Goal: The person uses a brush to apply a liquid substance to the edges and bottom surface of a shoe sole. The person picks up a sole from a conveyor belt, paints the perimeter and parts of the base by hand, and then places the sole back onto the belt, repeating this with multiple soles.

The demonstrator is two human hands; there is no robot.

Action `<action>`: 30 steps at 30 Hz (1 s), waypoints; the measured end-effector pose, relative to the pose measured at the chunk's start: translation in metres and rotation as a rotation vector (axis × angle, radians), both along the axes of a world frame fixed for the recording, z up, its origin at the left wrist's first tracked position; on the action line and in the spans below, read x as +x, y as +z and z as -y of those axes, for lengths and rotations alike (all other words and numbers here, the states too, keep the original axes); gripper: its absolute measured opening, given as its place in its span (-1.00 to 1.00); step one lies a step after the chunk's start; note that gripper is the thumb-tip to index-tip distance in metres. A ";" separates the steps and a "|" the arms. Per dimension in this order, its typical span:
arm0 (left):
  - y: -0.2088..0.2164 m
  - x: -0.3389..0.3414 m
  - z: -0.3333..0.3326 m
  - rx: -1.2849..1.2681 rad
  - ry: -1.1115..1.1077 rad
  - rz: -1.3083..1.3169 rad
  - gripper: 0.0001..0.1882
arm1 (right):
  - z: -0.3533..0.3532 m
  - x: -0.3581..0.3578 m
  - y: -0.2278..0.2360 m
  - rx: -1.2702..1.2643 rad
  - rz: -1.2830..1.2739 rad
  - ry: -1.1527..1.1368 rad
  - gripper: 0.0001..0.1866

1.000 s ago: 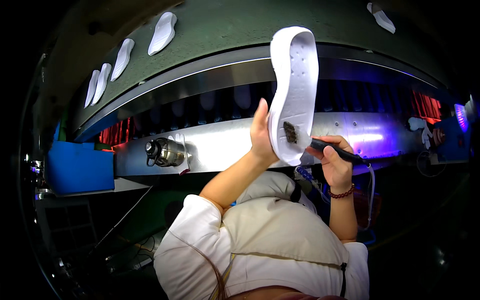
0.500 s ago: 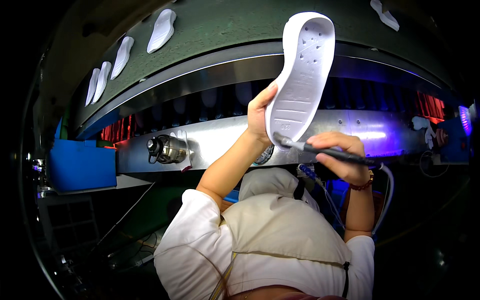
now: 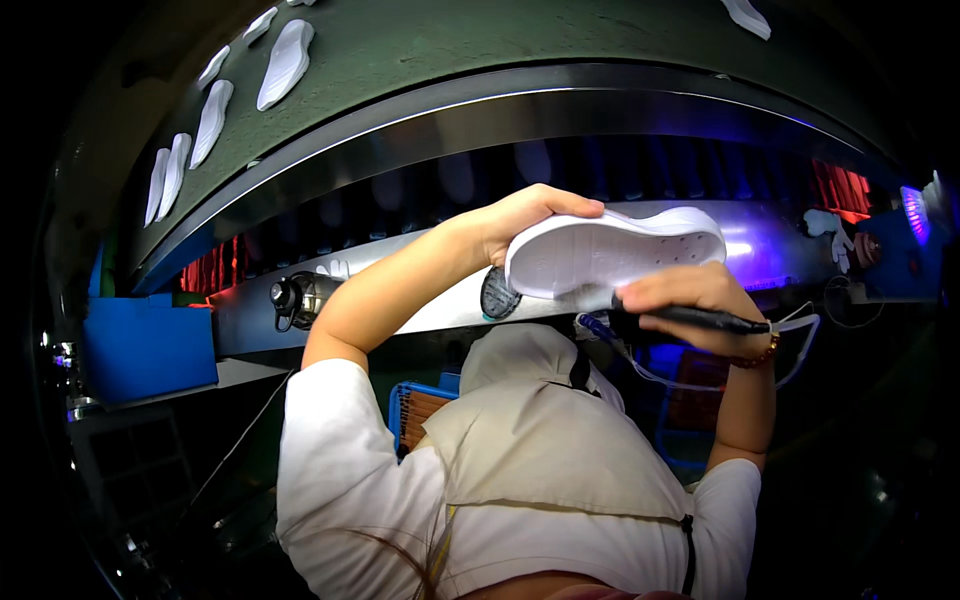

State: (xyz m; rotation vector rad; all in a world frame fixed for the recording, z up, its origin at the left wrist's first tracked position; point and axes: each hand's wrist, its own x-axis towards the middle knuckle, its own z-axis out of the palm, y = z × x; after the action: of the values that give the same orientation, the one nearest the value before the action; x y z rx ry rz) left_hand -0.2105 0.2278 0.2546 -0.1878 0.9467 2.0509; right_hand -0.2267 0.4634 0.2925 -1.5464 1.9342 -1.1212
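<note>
My left hand [image 3: 518, 220] grips a white shoe sole [image 3: 605, 255] by its upper edge near the heel end. The sole lies sideways, toe end to the right, with its recessed face and small holes toward me. Beneath its lower edge, my right hand [image 3: 708, 292] is closed around a black pen-shaped hand tool [image 3: 705, 318] with a pale cable [image 3: 800, 330] trailing from its back end. The tool's tip sits close to the sole's lower rim; blur hides whether it touches.
Several white soles [image 3: 286, 65] lie on the green belt [image 3: 430, 50] beyond a metal rail. A drink bottle [image 3: 302, 298] and a dark round object [image 3: 498, 294] rest on the metal ledge [image 3: 400, 310]. To the left stands a blue box [image 3: 150, 345]; a purple lamp [image 3: 914, 215] glows right.
The sole has turned clockwise from nearly upright to sideways and come lower. My left hand has shifted to its upper edge; my right hand has stayed low with the tool. The belt soles appear shifted left.
</note>
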 end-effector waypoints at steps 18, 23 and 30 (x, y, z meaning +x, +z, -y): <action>-0.035 0.023 -0.003 0.171 0.217 0.111 -0.48 | -0.007 0.008 -0.006 -0.044 0.592 -0.357 -0.76; -0.045 0.027 -0.008 0.373 0.270 0.189 -0.43 | -0.029 -0.030 -0.069 -0.237 0.356 -0.731 -0.80; -0.066 0.018 -0.003 0.252 0.367 0.126 -0.48 | 0.022 0.038 -0.075 -0.259 0.405 -0.887 -0.77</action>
State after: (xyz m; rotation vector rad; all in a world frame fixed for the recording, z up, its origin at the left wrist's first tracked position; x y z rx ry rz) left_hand -0.1930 0.2304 0.1884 -0.3724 0.6003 2.4395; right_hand -0.1887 0.4418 0.2176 -0.4165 2.2594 -1.9055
